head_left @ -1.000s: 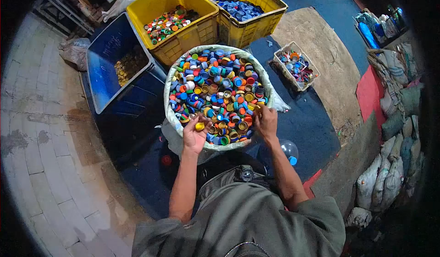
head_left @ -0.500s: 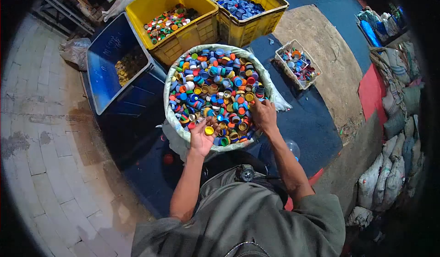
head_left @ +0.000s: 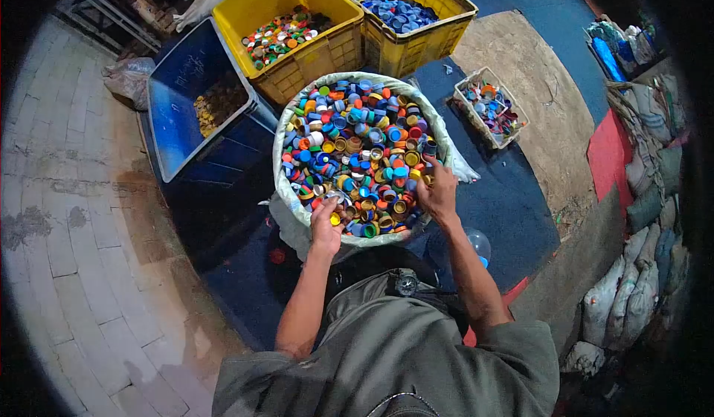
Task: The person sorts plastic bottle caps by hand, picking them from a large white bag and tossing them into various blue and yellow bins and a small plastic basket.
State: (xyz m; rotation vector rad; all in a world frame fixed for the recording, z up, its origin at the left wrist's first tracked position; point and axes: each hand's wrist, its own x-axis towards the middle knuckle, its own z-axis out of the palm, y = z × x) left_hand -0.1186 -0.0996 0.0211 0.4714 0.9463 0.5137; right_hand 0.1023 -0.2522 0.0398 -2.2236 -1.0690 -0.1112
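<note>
A round sack-lined tub (head_left: 283, 146) in front of me is heaped with plastic bottle caps (head_left: 357, 142) of many colours. My left hand (head_left: 326, 227) is at the tub's near-left rim with its fingers curled round a yellow bottle cap (head_left: 335, 218). Over the right side of the heap is my right hand (head_left: 440, 192). Its index finger reaches forward among the caps and its thumb stands apart, with nothing visible between them. The fingertips are close to a dark cap (head_left: 430, 148).
Beyond the tub stand a yellow crate (head_left: 312, 53) of mixed caps and another yellow crate (head_left: 424, 53) of blue ones. A blue bin (head_left: 216, 149) with yellowish caps is at left. To the right lies a small white basket (head_left: 483, 131); filled sacks (head_left: 621, 294) line the far right.
My right hand has drawn slightly right and its fingers have spread. The left hand has turned and closed more round the yellow cap. The whole view has shifted a little.
</note>
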